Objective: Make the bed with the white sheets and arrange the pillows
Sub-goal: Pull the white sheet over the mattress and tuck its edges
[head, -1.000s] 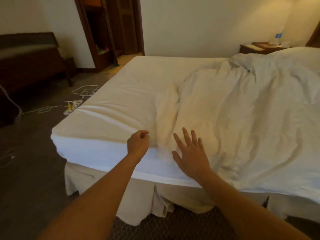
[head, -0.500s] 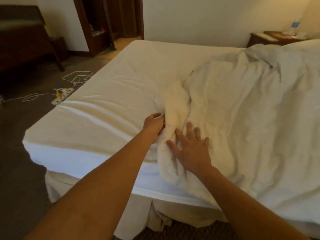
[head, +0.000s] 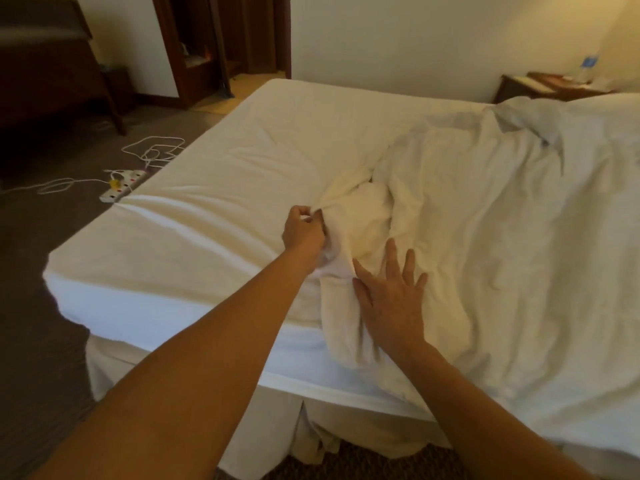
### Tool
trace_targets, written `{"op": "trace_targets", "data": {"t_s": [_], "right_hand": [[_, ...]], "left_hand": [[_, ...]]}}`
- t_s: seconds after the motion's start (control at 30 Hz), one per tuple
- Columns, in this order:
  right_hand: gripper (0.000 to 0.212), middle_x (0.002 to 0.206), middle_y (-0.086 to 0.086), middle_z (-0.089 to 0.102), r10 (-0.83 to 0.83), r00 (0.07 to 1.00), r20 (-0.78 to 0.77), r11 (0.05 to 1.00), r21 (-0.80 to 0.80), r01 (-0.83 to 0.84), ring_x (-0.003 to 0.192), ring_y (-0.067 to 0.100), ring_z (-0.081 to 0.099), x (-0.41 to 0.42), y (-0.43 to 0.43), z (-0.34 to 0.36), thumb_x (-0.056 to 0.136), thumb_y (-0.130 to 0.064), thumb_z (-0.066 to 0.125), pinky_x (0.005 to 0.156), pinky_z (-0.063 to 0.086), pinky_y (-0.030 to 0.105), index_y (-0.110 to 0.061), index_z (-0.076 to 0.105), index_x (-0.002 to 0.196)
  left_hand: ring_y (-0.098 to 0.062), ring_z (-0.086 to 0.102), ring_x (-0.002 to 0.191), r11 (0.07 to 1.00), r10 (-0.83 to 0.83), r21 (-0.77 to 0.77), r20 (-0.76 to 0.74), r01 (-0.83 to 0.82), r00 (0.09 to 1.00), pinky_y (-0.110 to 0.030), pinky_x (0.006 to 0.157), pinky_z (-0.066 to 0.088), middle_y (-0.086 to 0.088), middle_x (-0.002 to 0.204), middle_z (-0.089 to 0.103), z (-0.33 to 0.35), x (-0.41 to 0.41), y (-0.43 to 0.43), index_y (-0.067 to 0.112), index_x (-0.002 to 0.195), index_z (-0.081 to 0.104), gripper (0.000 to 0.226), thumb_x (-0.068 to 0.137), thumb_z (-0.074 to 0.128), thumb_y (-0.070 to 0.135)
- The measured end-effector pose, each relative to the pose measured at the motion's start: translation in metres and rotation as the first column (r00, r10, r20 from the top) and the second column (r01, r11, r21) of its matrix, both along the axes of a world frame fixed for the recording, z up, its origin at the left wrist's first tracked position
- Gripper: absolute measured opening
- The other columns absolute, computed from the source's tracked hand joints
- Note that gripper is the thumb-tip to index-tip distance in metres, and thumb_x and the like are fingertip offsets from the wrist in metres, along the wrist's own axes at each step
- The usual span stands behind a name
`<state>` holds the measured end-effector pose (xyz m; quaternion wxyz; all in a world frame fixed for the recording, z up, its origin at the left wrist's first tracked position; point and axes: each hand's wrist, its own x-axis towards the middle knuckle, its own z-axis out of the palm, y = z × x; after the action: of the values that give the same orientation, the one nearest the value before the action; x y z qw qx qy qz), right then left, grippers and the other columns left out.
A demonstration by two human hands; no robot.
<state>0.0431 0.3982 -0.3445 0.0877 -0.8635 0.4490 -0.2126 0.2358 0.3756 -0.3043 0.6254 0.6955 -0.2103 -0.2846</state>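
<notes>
Fingers [head: 301, 212] of our left hand [head: 303, 233] pinch the bunched edge of the top sheet [head: 485, 254], while our right hand [head: 391, 299] lies flat and spread on it. That sheet sits crumpled over the right half of the bed [head: 207, 237]. Soft, light and limp, it should drag easily; we judge the hem the best hold

A white power strip [head: 122, 184] lay on the dark carpet [head: 34, 306] at the left, its white cable [head: 152, 150] looped in loose coils beside it. Farther back stood a dark wooden bench [head: 45, 64] and a tall wooden cabinet [head: 194, 50] (its shelves too dim to read). At the far right, against the pale wall [head: 398, 39], a wooden nightstand [head: 540, 86] carried a bottle [head: 588, 64] — blue-labelled.
</notes>
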Motion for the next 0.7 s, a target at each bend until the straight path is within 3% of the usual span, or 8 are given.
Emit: {"op": "trace_targets", "data": {"t_s": [0.1,0.2,0.3,0.4,0.47,0.53,0.6,0.7], "right_hand": [[0.036,0.167,0.019,0.016,0.048,0.999,0.011,0.990,-0.132,-0.046,0.150,0.054,0.007,0.028,0.008,0.008,0.104,-0.040,0.042,0.109,0.005,0.081,-0.043,0.058,0.136],[0.031,0.168,0.018,0.013,0.109,0.992,0.068,0.981,-0.170,-0.096,0.151,0.053,0.004,0.071,0.022,0.028,0.104,-0.028,0.053,0.112,0.005,0.077,-0.035,0.063,0.132],[0.038,0.169,0.008,0.015,0.213,0.974,0.077,0.977,-0.018,-0.213,0.152,0.045,0.014,0.109,0.033,0.050,0.108,-0.028,0.044,0.115,0.020,0.069,-0.033,0.055,0.143],[0.039,0.158,0.007,0.040,0.258,0.964,0.071,0.963,0.059,-0.262,0.141,0.040,0.038,0.123,0.041,0.066,0.110,-0.027,0.035,0.109,0.033,0.057,-0.024,0.050,0.146],[0.034,0.128,0.017,0.063,0.175,0.970,0.167,0.978,0.088,-0.191,0.117,0.043,0.058,0.114,0.042,0.070,0.110,-0.025,0.034,0.098,0.043,0.051,-0.016,0.055,0.134],[0.028,0.111,0.017,0.068,0.053,0.989,0.140,0.987,0.143,-0.073,0.105,0.041,0.062,0.100,0.036,0.061,0.108,-0.022,0.033,0.092,0.046,0.047,-0.014,0.054,0.125],[0.034,0.121,0.013,0.067,-0.019,0.996,0.082,0.990,0.144,0.007,0.111,0.038,0.061,0.082,0.032,0.048,0.100,-0.015,0.040,0.097,0.047,0.049,-0.016,0.052,0.132],[0.049,0.138,0.012,0.061,0.031,0.982,0.187,0.999,-0.032,-0.026,0.116,0.036,0.062,0.069,0.034,0.034,0.086,-0.014,0.047,0.098,0.051,0.047,-0.013,0.059,0.134]], "left_hand": [[-0.031,0.069,0.086,0.992,0.123,-0.045,0.280,-0.115,0.952,-0.047,0.076,0.061,-0.002,0.088,0.066,0.036,0.047,0.027,0.027,0.084,0.051,0.016,0.092,0.065,0.027],[-0.022,0.060,0.091,0.981,0.150,-0.006,0.656,-0.194,0.739,-0.033,0.078,0.047,0.004,0.094,0.064,0.081,0.087,0.070,0.022,0.093,0.056,0.010,0.095,0.064,0.016],[-0.020,0.061,0.096,0.959,0.191,-0.020,0.783,-0.282,0.592,-0.033,0.084,0.047,0.009,0.096,0.062,0.107,0.117,0.104,0.022,0.100,0.061,0.007,0.095,0.064,0.019],[-0.017,0.061,0.091,0.968,0.177,-0.042,0.813,-0.248,0.554,-0.038,0.087,0.053,0.010,0.093,0.062,0.117,0.127,0.130,0.023,0.105,0.058,0.014,0.094,0.067,0.027],[-0.015,0.060,0.084,0.978,0.120,0.004,0.808,-0.210,0.577,-0.034,0.079,0.050,0.012,0.086,0.062,0.111,0.126,0.141,0.024,0.107,0.058,0.020,0.092,0.068,0.032],[-0.017,0.061,0.084,0.980,0.109,0.033,0.730,-0.194,0.675,-0.035,0.078,0.049,0.013,0.083,0.061,0.093,0.123,0.150,0.023,0.107,0.059,0.021,0.091,0.067,0.034],[-0.023,0.062,0.094,0.966,0.111,0.115,0.627,-0.233,0.771,-0.037,0.086,0.050,0.006,0.092,0.064,0.061,0.125,0.155,0.018,0.112,0.059,0.024,0.093,0.064,0.032],[-0.034,0.061,0.115,0.892,0.052,0.384,0.436,-0.239,0.898,-0.039,0.097,0.049,-0.012,0.122,0.066,0.014,0.125,0.162,0.015,0.129,0.054,0.038,0.095,0.060,0.034]]}}
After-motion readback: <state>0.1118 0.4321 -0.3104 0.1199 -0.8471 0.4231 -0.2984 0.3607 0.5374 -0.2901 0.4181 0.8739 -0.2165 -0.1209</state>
